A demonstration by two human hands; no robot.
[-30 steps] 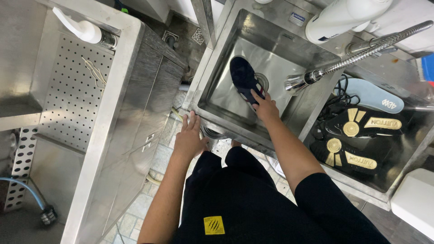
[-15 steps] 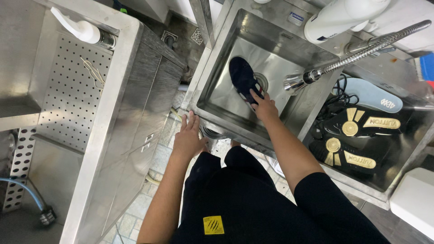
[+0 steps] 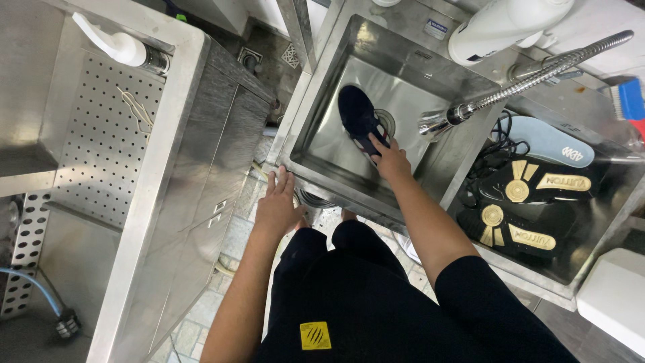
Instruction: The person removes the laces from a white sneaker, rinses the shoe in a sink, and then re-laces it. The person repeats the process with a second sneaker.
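— What takes up most of the view?

— A perforated stainless steel counter [image 3: 101,134] fills the nine o'clock side. At twelve o'clock sits a deep stainless steel sink basin [image 3: 322,128], and at three o'clock a second steel basin [image 3: 605,215] holds two black shoe soles with gold emblems [image 3: 531,208], a pale blue insole [image 3: 551,142] and a tangle of black laces [image 3: 494,144]. A flexible steel spray faucet [image 3: 524,84] reaches across from two o'clock, and a white plastic jug [image 3: 504,27] lies above it.

— How are the arms placed?

— Both are bare and stretch away from a body in black clothing. The right hand [image 3: 391,161] reaches down into the deep sink; the left hand [image 3: 279,205] rests flat on the sink's near corner rim, fingers spread wide and holding nothing.

— And the right hand's fingers?

— They lie narrow together, pressed on the near end of a dark navy shoe [image 3: 359,121]. Whether they curl around it I cannot tell.

— Where does that shoe lie, and how does it point?

— On the sink floor, just beside the round drain [image 3: 386,121]. Its long axis runs from about five o'clock to eleven o'clock, the far end pointing away from the person.

— Anything small?

— A white pump dispenser head [image 3: 107,42] at ten o'clock on the counter.
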